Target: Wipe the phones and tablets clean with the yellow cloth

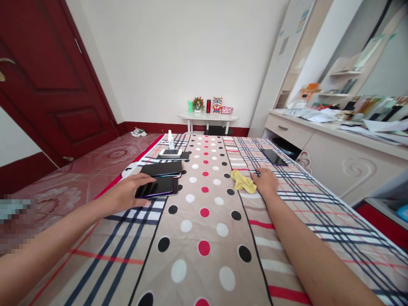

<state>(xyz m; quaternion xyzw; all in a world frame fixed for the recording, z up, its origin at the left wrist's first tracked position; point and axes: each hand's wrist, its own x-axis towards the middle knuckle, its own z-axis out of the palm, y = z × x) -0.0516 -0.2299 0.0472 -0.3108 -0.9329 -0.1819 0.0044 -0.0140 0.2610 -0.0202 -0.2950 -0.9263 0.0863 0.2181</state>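
Note:
My left hand [127, 193] grips a dark phone with a purple edge [156, 187] at the left side of a bed covered by a plaid and polka-dot sheet [204, 229]. That phone lies on top of another dark device. Just beyond it sits a second dark phone [161, 168], and farther back a white phone [170, 152] rests on a dark one. My right hand [266, 180] lies flat on the sheet, its fingers touching a crumpled yellow cloth [242, 181]. A lone black phone [273, 157] lies to the far right.
A small spray bottle [170, 138] stands behind the white phone. A white low table [208, 117] with ornaments stands by the far wall. A cluttered cabinet [334, 144] runs along the right. A red door [47, 80] is at left.

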